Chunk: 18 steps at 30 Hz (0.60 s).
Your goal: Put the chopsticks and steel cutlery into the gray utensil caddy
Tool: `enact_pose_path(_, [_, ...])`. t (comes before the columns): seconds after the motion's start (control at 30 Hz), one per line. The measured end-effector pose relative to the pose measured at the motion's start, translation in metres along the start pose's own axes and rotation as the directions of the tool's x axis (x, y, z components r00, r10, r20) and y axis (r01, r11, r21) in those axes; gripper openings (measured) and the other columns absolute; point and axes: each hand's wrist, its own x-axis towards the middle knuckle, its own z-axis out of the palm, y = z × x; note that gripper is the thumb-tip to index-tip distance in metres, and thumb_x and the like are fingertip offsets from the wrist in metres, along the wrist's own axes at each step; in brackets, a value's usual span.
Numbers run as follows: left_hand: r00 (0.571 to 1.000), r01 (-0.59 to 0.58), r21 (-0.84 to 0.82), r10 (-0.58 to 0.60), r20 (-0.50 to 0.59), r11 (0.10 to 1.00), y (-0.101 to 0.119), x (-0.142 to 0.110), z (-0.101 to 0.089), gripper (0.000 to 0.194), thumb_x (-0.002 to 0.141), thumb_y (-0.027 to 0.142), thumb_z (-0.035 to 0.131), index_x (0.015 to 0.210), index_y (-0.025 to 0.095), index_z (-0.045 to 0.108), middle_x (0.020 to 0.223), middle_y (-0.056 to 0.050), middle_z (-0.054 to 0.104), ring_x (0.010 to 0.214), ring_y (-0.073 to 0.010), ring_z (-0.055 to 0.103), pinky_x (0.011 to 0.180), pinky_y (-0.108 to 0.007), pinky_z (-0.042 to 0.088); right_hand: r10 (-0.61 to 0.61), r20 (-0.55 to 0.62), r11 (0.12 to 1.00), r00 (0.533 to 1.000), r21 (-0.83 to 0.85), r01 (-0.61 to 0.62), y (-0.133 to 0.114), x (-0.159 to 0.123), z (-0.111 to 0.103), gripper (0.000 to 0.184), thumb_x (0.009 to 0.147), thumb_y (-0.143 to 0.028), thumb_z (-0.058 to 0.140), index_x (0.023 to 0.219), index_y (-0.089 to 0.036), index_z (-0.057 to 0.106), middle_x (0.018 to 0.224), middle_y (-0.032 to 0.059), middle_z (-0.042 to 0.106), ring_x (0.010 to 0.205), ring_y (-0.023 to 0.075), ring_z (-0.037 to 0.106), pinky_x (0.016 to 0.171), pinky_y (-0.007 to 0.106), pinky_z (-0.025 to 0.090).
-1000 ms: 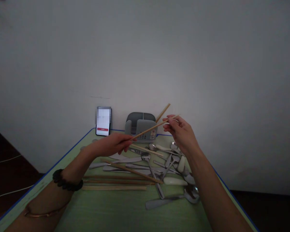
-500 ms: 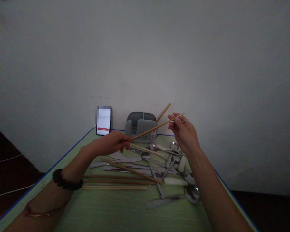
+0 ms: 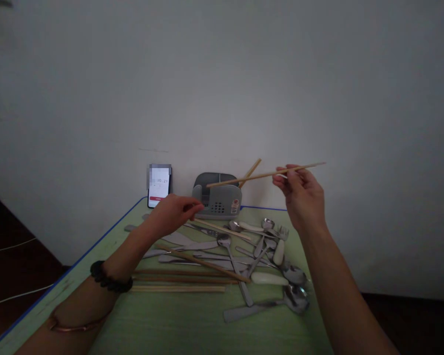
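Right hand (image 3: 304,199) pinches single chopstick (image 3: 259,176) aloft, end near grey caddy (image 3: 225,198). Left hand (image 3: 172,213) fingertips pressed together, seemingly on nothing. Paired chopsticks (image 3: 253,168) jut beside caddy; spoons (image 3: 296,299), knives, other chopsticks (image 3: 177,288) lie loose: much apparently left.

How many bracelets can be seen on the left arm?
2: a black beaded bracelet around the wrist, behind the left hand, and a copper-coloured bangle farther up the same forearm. More could be hidden where the arm leaves the picture.
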Motion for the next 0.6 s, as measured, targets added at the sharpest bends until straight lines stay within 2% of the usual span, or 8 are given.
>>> enact_pose_path(0.1, [0.997, -0.023, 0.06, 0.028, -0.078, 0.998, -0.003, 0.002, 0.003, 0.036, 0.088, 0.042, 0.042, 0.089, 0.018, 0.069, 0.069, -0.002, 0.067, 0.06, -0.014, 0.057, 0.059, -0.024, 0.04, -0.136, -0.14, 0.991, 0.981, -0.022, 0.135, -0.003, 0.009, -0.013, 0.023, 0.076, -0.039, 0.065, 0.088, -0.022, 0.055, 0.092, 0.0013, 0.065, 0.072, 0.0096, 0.064, 0.078, 0.031, 0.054])
enact_pose_path(0.23, [0.98, -0.068, 0.063, 0.078, -0.181, 0.996, -0.012, 0.005, 0.013, 0.033, 0.087, 0.042, 0.045, 0.103, 0.02, 0.064, 0.1, -0.006, 0.06, 0.078, -0.0167, 0.059, 0.069, -0.028, 0.047, -0.219, -0.178, 0.974, 0.959, -0.104, 0.203, 0.001, 0.011, -0.016, 0.024, 0.079, -0.041, 0.061, 0.091, -0.023, 0.053, 0.091, 0.0012, 0.064, 0.07, 0.0099, 0.064, 0.078, 0.032, 0.054])
enact_pose_path(0.33, [0.959, -0.09, 0.098, 0.112, -0.259, 0.991, -0.02, 0.007, 0.021, 0.038, 0.085, 0.042, 0.05, 0.118, 0.022, 0.056, 0.113, -0.009, 0.05, 0.099, -0.022, 0.055, 0.085, -0.036, 0.048, -0.219, -0.128, 0.967, 0.967, -0.164, 0.198, 0.009, 0.006, -0.006, 0.024, 0.08, -0.042, 0.06, 0.091, -0.022, 0.053, 0.091, 0.0027, 0.065, 0.069, 0.0109, 0.064, 0.076, 0.033, 0.054])
enact_pose_path(0.43, [0.939, -0.137, 0.147, 0.176, -0.296, 0.98, -0.026, 0.009, 0.028, 0.045, 0.085, 0.035, 0.051, 0.128, 0.022, 0.047, 0.124, -0.01, 0.045, 0.117, -0.0257, 0.045, 0.101, -0.043, 0.039, -0.198, -0.05, 0.954, 0.979, -0.238, 0.18, 0.023, 0.005, 0.008, 0.023, 0.081, -0.042, 0.056, 0.091, -0.021, 0.054, 0.091, 0.0043, 0.065, 0.069, 0.0113, 0.063, 0.073, 0.031, 0.054])
enact_pose_path(0.6, [0.948, -0.179, 0.165, 0.215, -0.236, 0.97, -0.036, 0.008, 0.04, 0.063, 0.084, 0.026, 0.051, 0.141, 0.023, 0.025, 0.145, -0.012, 0.027, 0.133, -0.0283, 0.029, 0.109, -0.047, 0.029, -0.119, 0.123, 0.902, 0.985, -0.402, 0.159, 0.051, 0.019, 0.031, 0.021, 0.084, -0.036, 0.049, 0.094, -0.019, 0.056, 0.085, 0.0036, 0.066, 0.067, 0.0115, 0.062, 0.069, 0.027, 0.052])
